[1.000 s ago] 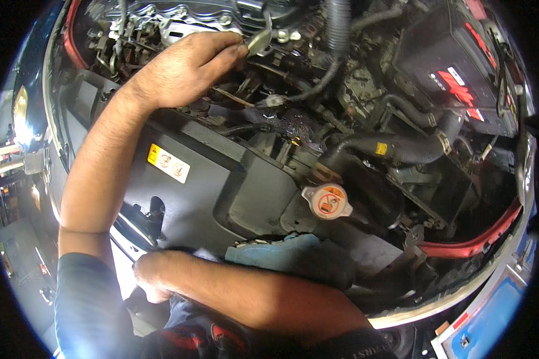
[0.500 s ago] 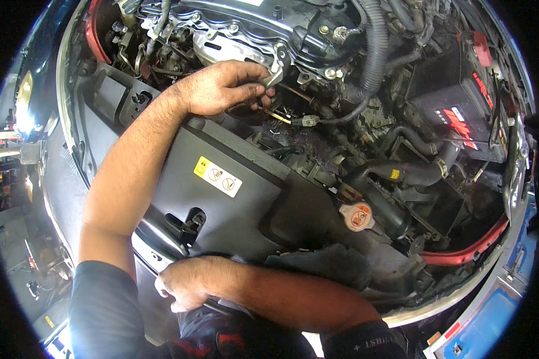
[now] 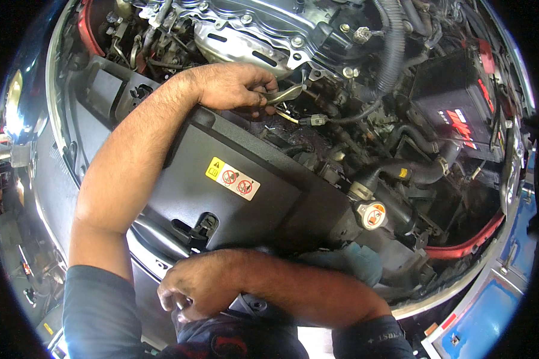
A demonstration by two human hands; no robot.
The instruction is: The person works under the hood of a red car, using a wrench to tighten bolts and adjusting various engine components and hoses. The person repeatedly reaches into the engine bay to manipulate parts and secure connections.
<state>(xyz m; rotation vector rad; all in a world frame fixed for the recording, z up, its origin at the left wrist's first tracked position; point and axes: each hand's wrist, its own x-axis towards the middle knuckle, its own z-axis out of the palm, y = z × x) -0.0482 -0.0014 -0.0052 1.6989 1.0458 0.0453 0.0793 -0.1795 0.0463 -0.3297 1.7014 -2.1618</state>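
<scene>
My left hand (image 3: 236, 88) reaches over the black front cover into the engine bay. Its fingers are pinched on a flat, curved silver metal piece (image 3: 285, 94), whose free end points right, just below the metal heat shield (image 3: 236, 48). Close under those fingers runs a pale wire sleeve leading to a grey connector (image 3: 312, 121). My right hand (image 3: 200, 286) is by the car's front edge, near my body, with its fingers curled downward. Whatever they may hold is hidden.
The black cover (image 3: 257, 221) carries a warning sticker (image 3: 232, 178). To the right are the radiator cap (image 3: 372, 215), a thick black hose (image 3: 422, 172) and the battery (image 3: 455, 105). A corrugated tube (image 3: 392, 54) hangs over the engine. Under my right forearm lies a teal cloth (image 3: 356, 261).
The silver metal piece has swung to a flatter angle and more of it shows beyond my left fingers. My right hand has turned, showing its curled fingers more. The whole view has shifted slightly.
</scene>
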